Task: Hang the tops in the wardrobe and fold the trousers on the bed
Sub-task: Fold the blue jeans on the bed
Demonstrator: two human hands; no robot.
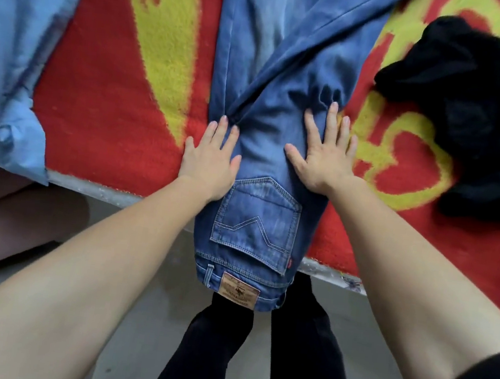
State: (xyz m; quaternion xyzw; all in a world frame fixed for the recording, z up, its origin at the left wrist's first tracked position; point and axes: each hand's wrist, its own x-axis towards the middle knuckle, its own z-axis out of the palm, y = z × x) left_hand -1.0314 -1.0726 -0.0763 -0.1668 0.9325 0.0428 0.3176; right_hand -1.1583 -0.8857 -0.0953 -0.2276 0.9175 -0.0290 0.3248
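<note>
- Both hands are lying flat, fingers straight, gripping nothing: left hand [211, 161] is pressing the jeans' [266, 122] left edge, right hand [325, 157] is pressing the right side near the crotch bunching.
- The hands are sitting apart, one per side of the seat, likely pinning the denim and smoothing creases before the fold.
- The jeans are lying on the blanket [103, 92] on the bed, doubled lengthwise with one back pocket [254, 221] showing, and the waistband is hanging over the bed edge [85, 183] towards the person.
- The upper leg is skewing off to the right, so I'd say it is needing alignment first.
- Count: one pair of jeans, one blue top [15, 34] waiting at left, one black garment [479, 107] heaped at right.
- I'm not able to tell whether the black one is a top or trousers.
- No wardrobe is showing.
</note>
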